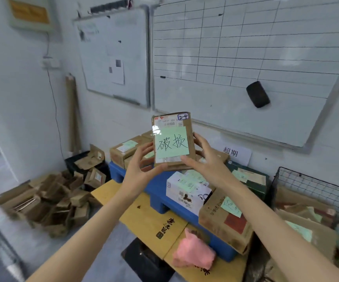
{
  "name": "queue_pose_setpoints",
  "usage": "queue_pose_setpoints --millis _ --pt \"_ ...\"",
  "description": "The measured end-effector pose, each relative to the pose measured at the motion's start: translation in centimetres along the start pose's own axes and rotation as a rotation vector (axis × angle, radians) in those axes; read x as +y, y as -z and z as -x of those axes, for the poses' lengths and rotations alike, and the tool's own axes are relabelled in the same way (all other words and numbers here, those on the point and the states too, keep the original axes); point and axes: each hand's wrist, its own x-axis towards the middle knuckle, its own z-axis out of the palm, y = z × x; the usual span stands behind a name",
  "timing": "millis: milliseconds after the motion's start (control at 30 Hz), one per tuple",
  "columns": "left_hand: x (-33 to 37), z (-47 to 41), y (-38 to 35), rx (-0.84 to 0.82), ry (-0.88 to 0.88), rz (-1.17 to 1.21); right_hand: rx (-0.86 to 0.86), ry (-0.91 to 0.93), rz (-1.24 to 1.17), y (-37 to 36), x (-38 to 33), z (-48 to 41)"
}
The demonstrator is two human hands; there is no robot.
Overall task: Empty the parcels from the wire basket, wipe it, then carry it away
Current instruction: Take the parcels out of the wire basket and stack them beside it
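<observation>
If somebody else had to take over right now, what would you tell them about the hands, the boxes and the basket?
Left hand and right hand: together they hold one brown parcel with a green note, raised above the blue pallet.
Stacked parcels already lie on the pallet.
Wire basket, far right: not empty, boxes inside.
Pink cloth lies on the yellow board.
Left to do: set this parcel down, finish emptying the basket, wipe it, carry it away.

1. We read "破损" on the green note on the held parcel.
2. "2-4" stands on a sticker at that parcel's top corner.
3. Right of the parcel, a wall sign says "超期".
</observation>
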Motion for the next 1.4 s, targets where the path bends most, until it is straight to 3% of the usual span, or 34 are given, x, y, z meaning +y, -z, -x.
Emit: queue_pose_setpoints --millis 300,533,1067,1400 --pt "-4.9 -4.9 15.8 0.006 0.005 -0.156 0.019 -0.022 -0.094 -14.6 -0.2 -8.9" --pt "-8.3 -7.5 22.4 0.053 0.026 -0.152 -0.069 -0.081 -0.167 -21.5 -0.5 -13.8" --pt "-17.4 -21.2 28.8 0.108 0.063 -0.152 -0.121 -0.104 -0.246 -27.7 5.5 -31.1" --pt "-24.0 -33.5 27.0 0.049 0.134 -0.094 -0.071 -0.181 -0.246 -26.0 11.4 -41.7"
